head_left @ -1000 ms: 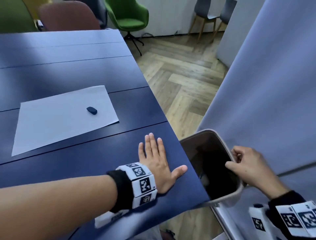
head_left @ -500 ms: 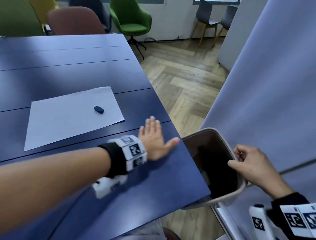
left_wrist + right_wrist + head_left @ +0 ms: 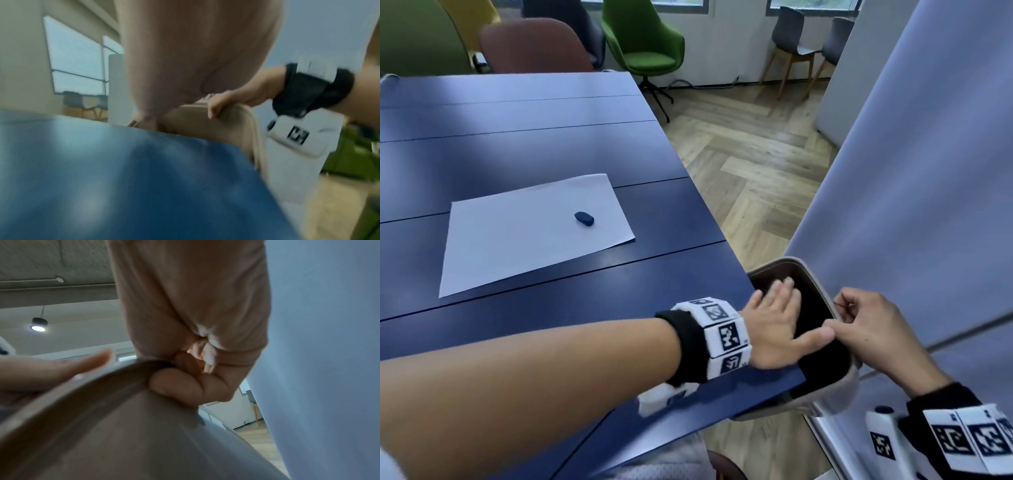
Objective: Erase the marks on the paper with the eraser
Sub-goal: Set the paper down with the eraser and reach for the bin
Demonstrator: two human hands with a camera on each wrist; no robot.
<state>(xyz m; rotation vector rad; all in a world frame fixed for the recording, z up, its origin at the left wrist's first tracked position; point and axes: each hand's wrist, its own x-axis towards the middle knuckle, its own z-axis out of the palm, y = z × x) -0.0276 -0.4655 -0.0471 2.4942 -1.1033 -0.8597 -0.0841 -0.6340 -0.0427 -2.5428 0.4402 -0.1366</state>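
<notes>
- Head view: the eraser (image 3: 584,218) lies on the sheet of paper (image 3: 517,236), toward its right half, well apart from both hands. The paper lies flat on the blue table (image 3: 534,144); I can make out no marks on it from here. The left hand (image 3: 777,329) reaches flat, fingers straight and together, past the table's edge over the mouth of a beige bin (image 3: 849,377). The right hand (image 3: 869,329) grips the bin's rim, fingers curled round it.
- Left wrist view: blurred; the palm fills the top, and the right hand (image 3: 224,100) shows hooked over the bin's rim (image 3: 242,116) beside the table corner.
- Right wrist view: the fingers (image 3: 185,384) clamp the rim (image 3: 82,394), thumb side hidden.
- Handling, as I judge it: the eraser looks small, light and rubbery, best pinched by its long sides. The paper is thin and likely to slide or crease, so one flat hand should pin it near the rubbing spot.
</notes>
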